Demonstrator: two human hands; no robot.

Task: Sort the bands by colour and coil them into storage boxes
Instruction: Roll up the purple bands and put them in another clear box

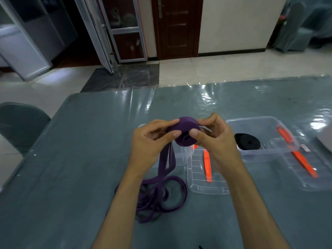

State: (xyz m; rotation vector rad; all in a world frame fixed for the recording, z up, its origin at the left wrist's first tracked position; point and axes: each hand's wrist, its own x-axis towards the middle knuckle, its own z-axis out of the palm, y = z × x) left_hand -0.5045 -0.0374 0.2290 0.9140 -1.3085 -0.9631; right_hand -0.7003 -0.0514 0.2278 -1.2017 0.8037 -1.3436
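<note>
A purple band is partly wound into a tight coil held above the table between both hands. My left hand grips the coil's left side with thumb and fingers. My right hand pinches its right side, thumb on the front face. The band's loose tail hangs down to a tangled pile of loops on the table. A clear storage box stands just behind the hands, mostly hidden. Another clear box to the right holds a coiled black band.
Two clear lids with orange clips lie on the grey-green table: one lid under my right wrist, another lid at the right beside the black band's box. A grey chair stands at the table's left edge.
</note>
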